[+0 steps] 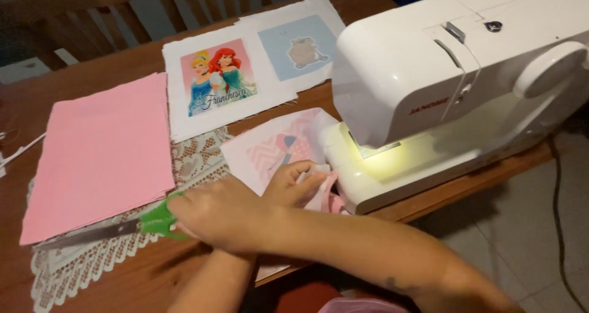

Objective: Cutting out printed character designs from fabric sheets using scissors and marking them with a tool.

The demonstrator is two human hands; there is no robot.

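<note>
My right hand (211,218) reaches across from the right and grips green-handled scissors (153,222), whose blades point left over a lace doily (92,267). My left arm passes under that forearm. My left hand (294,181) pinches a pink and white patterned fabric piece (276,144) lying at the foot of a white sewing machine (442,80). The machine's lamp lights its bed beside my fingers.
A plain pink cloth sheet (101,150) lies on the left of the wooden table (37,98). Behind it are a white fabric print with two cartoon figures (218,77) and a second one with a light blue square (297,46). Wooden chairs (92,9) stand beyond the table. A dark cable (558,196) hangs at the right.
</note>
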